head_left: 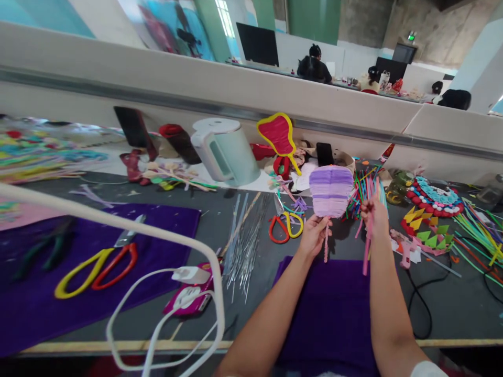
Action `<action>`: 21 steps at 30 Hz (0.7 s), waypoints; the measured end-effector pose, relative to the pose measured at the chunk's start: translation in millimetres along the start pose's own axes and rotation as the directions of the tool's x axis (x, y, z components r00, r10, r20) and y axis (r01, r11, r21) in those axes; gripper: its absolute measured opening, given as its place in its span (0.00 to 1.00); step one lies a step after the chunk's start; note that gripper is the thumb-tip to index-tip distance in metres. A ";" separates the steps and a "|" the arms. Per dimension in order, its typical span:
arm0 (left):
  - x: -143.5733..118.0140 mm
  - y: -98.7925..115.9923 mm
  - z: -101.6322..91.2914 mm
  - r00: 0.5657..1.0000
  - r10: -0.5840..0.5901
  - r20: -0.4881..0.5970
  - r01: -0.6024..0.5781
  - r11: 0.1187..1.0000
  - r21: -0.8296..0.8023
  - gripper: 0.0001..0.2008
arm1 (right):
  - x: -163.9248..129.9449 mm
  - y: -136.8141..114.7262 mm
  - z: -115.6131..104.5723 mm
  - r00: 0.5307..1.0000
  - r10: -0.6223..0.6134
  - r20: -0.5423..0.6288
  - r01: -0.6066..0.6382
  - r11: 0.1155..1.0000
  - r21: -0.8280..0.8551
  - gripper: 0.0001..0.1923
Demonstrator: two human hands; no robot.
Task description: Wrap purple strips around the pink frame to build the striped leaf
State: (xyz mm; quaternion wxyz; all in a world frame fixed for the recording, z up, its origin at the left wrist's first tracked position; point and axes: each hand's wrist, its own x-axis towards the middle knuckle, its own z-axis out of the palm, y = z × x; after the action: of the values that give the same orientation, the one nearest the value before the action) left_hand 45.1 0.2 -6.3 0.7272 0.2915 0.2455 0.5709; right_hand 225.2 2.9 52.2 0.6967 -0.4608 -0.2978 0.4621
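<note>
Both arms reach forward over the counter, the left hand pinching the stem of a purple fan held upright above it, the right hand gripping pink sticks just beside.

I see dark grey surface, pale partition wall with metal rail behind it. Beyond, white desks, dark monitors, seated person. Green pillars, concrete wall, bright window, lit exit sign.
</note>
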 end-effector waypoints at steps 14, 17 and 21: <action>-5.0 -2.3 2.1 0.975 -0.188 0.119 0.178 0.980 0.089 0.15 | 2.1 30.8 10.1 0.999 -0.004 0.049 0.008 0.996 -0.091 0.21; -2.7 -4.3 0.1 0.985 -0.159 0.067 0.152 0.984 0.097 0.14 | 7.7 31.3 -3.6 1.000 -0.031 -0.006 0.030 0.991 -0.131 0.23; 1.7 -5.0 -3.5 0.995 -0.101 -0.003 0.100 0.987 0.122 0.15 | 19.4 25.2 -26.1 0.985 -0.091 -0.150 0.064 0.982 -0.178 0.21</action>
State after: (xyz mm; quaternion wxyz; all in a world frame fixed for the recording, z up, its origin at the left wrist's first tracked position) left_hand 46.4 1.5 -12.4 0.7363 0.3235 0.2931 0.5170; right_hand 245.6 14.9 18.5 0.6932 -0.5422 -0.2986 0.3693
